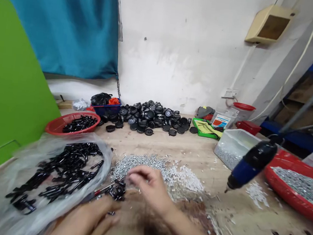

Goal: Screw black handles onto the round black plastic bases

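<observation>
My left hand (91, 216) lies low at the front of the bench, fingers curled round a small black part (116, 191); the hand is blurred. My right hand (147, 185) reaches forward over a heap of small silver screws (138, 162), fingers bent and pinched at the heap's near edge; whether it holds a screw is hidden. Left of both hands a clear plastic bag (30, 164) is spread open with several long black plastic parts on it.
A blue and black electric screwdriver (252, 161) hangs at the right. Red tray of screws (299, 188), clear tub (232, 145), red basket (73, 122), pile of black round caps (151, 117) by the wall, white plastic bits (186, 179), green board (7, 81) at left.
</observation>
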Demonstrator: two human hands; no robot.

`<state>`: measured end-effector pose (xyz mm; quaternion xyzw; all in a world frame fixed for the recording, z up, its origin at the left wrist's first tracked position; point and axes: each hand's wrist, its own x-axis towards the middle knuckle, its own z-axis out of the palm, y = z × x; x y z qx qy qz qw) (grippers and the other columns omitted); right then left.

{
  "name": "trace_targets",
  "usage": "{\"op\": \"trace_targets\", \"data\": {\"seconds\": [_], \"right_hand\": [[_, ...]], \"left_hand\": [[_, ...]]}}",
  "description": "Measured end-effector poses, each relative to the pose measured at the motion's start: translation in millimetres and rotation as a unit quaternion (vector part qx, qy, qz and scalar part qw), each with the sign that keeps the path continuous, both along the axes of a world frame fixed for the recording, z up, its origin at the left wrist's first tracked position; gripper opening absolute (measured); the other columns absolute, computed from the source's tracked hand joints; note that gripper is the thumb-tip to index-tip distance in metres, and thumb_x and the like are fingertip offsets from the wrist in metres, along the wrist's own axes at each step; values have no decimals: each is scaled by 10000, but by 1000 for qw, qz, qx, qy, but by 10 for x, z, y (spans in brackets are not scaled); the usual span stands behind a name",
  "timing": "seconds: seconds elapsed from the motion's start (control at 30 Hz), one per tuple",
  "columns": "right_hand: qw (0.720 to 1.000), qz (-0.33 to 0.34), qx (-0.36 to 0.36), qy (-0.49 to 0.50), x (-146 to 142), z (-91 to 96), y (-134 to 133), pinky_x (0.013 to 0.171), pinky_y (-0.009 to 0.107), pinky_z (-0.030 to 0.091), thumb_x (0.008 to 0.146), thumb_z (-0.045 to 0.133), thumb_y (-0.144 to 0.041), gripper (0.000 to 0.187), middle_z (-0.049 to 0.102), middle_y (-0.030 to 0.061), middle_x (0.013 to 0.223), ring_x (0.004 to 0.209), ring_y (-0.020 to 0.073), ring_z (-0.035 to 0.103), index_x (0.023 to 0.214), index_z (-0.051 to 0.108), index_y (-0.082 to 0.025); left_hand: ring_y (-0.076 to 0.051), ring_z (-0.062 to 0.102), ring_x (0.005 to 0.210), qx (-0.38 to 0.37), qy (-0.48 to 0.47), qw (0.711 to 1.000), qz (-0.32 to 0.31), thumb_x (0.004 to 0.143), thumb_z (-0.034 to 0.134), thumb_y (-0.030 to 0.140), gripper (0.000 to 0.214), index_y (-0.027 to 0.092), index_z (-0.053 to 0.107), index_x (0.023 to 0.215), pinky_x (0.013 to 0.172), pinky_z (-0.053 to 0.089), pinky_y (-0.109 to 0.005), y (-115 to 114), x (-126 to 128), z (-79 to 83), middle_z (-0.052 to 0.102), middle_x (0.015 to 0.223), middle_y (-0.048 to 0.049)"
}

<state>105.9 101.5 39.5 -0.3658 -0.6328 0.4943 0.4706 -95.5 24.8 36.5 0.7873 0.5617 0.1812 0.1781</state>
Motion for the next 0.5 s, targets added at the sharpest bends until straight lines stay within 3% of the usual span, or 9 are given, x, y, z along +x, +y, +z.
{"op": "trace_targets", "data": {"seconds": [0.1, 0.13, 0.2, 0.33, 0.5], "right_hand": [[988, -153, 19, -16, 408, -8, 666, 737, 313, 544, 787, 605, -246, 153, 728, 41, 829, 786, 176, 673, 882, 706, -182], [980, -198, 20, -23, 508, -37, 894, 761, 331, 538, 803, 584, -243, 166, 721, 52, 865, 806, 183, 664, 904, 695, -172], [957, -288, 22, -39, 654, -112, 1337, 835, 365, 518, 820, 580, -230, 194, 694, 73, 987, 888, 194, 638, 981, 664, -163], [907, -413, -6, -84, 730, -270, 2121, 868, 415, 513, 892, 565, -305, 298, 591, 89, 1178, 1014, 207, 598, 1151, 565, -159], [857, -492, -58, -140, 655, -409, 2908, 857, 409, 522, 912, 533, -336, 301, 573, 86, 1206, 1015, 200, 596, 1171, 554, -184]], "left_hand": [[-217, 648, 867, -32, 125, 991, -27, 902, 456, 357, 240, 240, 661, 943, 794, 500, -327, 839, 448, 413, 701, 910, -42], [-231, 643, 887, -54, 189, 980, -21, 893, 486, 346, 214, 225, 660, 925, 815, 494, -360, 1142, 555, 510, 698, 927, -59], [-247, 635, 914, -75, 225, 971, -11, 840, 600, 327, 170, 189, 663, 919, 837, 493, -402, 1743, 684, 609, 685, 953, -89], [-217, 601, 1006, -92, 243, 966, 17, 887, 563, 328, 330, 176, 555, 1180, 835, 520, -423, 2798, 680, 470, 583, 1194, -91], [-220, 599, 1010, -48, 194, 975, 97, 888, 561, 330, 343, 171, 547, 1191, 836, 520, -432, 3730, 570, 74, 578, 1203, -94]]}}
